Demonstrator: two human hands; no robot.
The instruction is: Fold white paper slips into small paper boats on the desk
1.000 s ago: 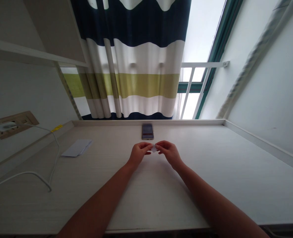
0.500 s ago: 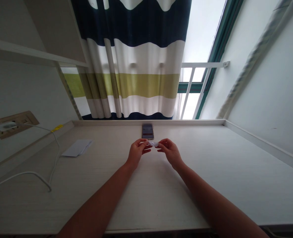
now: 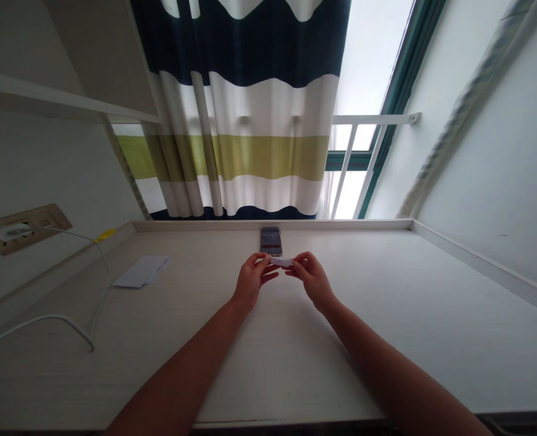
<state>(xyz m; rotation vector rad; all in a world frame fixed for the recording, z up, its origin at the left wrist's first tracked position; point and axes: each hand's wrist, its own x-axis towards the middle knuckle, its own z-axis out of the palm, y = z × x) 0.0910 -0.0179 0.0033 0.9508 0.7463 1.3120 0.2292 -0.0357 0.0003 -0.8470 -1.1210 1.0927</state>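
Pinching a slip of folded white paper (image 3: 280, 261) above a white desk (image 3: 386, 284)

At far left, a wooden socket panel (image 3: 50, 217) is mounted on the wall, with a white plug (image 3: 11, 232) in it. From the plug a white cable (image 3: 108, 269) runs past a yellow tag (image 3: 106, 235) and bends across the desktop. To its right, just beside the cable, a small stack of white paper sheets (image 3: 138, 271) lies flat, slightly fanned.

Behind the desk hangs a curtain (image 3: 268, 156) in navy, white and olive-green bands. In front of it, the left hand (image 3: 250, 281) grips the left end of the slip between thumb and fingers. The slip stretches, narrow and nearly level, across the gap to the other hand, near the close end of a dark-screened smartphone (image 3: 270, 241) at the rear ledge (image 3: 341, 224).

The right hand (image 3: 313, 280) has the slip's right end clamped between thumb and fingers; the two hands are close but apart. Further right stand a white railing (image 3: 372, 119) and a dark green window frame (image 3: 398, 75).
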